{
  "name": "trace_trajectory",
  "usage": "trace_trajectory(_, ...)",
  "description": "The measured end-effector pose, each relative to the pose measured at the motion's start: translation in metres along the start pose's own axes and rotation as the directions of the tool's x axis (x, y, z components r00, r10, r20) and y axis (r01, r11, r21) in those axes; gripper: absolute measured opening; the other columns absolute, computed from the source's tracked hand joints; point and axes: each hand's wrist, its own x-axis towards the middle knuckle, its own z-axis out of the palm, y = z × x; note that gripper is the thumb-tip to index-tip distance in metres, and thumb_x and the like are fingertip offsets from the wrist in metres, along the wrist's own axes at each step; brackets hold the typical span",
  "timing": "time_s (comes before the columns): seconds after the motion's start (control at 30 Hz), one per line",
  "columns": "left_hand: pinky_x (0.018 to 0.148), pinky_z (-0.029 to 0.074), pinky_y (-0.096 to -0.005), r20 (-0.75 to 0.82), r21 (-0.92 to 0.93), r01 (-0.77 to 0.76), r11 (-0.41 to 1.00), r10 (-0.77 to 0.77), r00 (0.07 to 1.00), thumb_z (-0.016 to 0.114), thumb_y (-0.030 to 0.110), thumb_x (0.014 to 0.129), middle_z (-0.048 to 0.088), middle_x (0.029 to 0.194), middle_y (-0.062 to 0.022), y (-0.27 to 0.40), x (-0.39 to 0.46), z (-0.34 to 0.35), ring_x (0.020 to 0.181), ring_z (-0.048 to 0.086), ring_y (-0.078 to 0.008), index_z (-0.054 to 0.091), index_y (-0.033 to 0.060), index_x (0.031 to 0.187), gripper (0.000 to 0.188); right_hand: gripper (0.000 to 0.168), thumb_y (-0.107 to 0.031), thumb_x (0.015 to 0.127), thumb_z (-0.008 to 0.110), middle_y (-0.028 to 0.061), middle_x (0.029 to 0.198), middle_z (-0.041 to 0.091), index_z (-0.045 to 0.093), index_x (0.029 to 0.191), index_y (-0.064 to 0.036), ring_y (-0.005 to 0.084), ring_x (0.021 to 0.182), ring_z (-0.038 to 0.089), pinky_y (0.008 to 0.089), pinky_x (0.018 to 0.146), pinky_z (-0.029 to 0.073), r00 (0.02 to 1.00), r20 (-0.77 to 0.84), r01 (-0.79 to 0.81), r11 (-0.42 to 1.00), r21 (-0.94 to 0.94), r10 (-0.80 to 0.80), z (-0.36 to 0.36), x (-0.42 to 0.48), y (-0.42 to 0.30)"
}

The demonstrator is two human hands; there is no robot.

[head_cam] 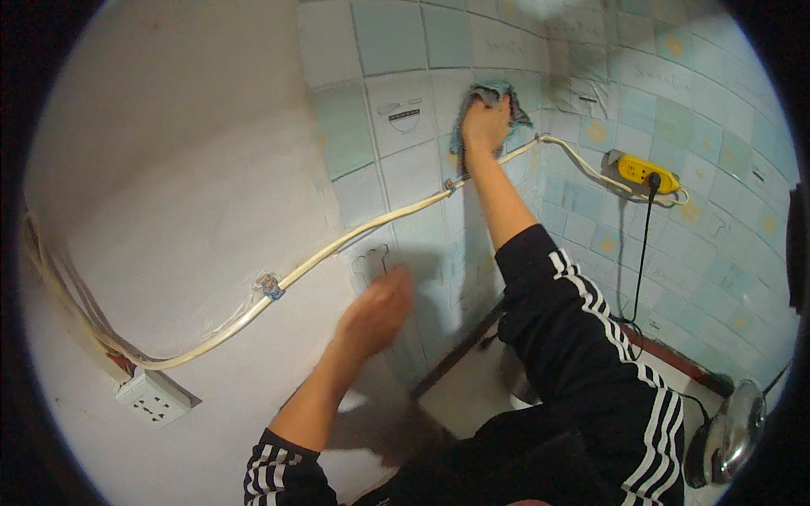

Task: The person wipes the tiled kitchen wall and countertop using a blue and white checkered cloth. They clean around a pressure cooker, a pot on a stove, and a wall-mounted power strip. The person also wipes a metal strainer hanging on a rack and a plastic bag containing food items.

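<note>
My right hand (486,126) presses a crumpled dark-and-blue cloth (500,95) against the tile-patterned wall (405,38), close to the corner. The cloth spreads above and to the left of the fingers. Just below it, a cream cable (373,222) runs along the wall and passes behind my right wrist. My left hand (376,311) is lower and to the left, in front of the wall, with its fingers curled and blurred. Hook-shaped lines (383,253) show on the wall just above it. Whether this hand touches the wall or holds anything is hidden.
A yellow power strip (645,174) with a black plug (654,182) hangs on the right wall. A white socket box (154,398) sits at lower left. Blue ties (272,288) hold the cable. A shiny metal-and-glass lid or appliance (737,436) stands on the counter (459,398) side at lower right.
</note>
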Motion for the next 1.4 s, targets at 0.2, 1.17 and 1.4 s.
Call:
trace_trajectory(0.2,0.107,0.032,-0.0361,0.135,0.045,-0.027,0.999,0.021,0.991,0.05,0.016,0.08,0.049,0.129,-0.0164,0.002,0.011,-0.017,0.125,0.042,-0.0284,0.057,-0.0004,0.113,0.038,0.065,-0.018,0.075,0.055,0.0193,0.145,0.031,0.038,0.133,0.007,0.0331,0.135,0.026,0.0476,0.109,0.019,0.984,-0.062,0.176,0.975,0.139,-0.169,-0.003,-0.072,-0.04)
trace_trajectory(1.17,0.102,0.037,-0.0406,0.126,-0.144,0.09,0.985,-0.072,0.989,0.056,0.007,0.077,0.052,0.127,-0.0161,0.008,0.025,-0.033,0.121,0.047,-0.0308,0.056,-0.0047,0.109,0.033,0.041,-0.014,0.078,0.052,0.0214,0.14,0.037,0.054,0.115,0.005,0.0387,0.126,0.039,0.048,0.102,0.03,0.93,-0.119,0.365,0.906,0.214,-0.347,-0.035,-0.15,0.136)
trace_trajectory(1.4,0.103,0.036,-0.0419,0.183,-0.154,0.133,0.979,-0.104,0.978,0.06,0.004,0.066,0.049,0.129,-0.0159,0.009,0.028,-0.028,0.123,0.045,-0.0322,0.055,-0.0028,0.113,0.048,0.04,-0.018,0.079,0.051,0.0223,0.14,0.037,0.058,0.104,0.012,0.0372,0.133,0.029,0.0461,0.108,0.026,0.972,-0.039,0.229,0.973,-0.041,-0.23,-0.018,-0.028,0.237)
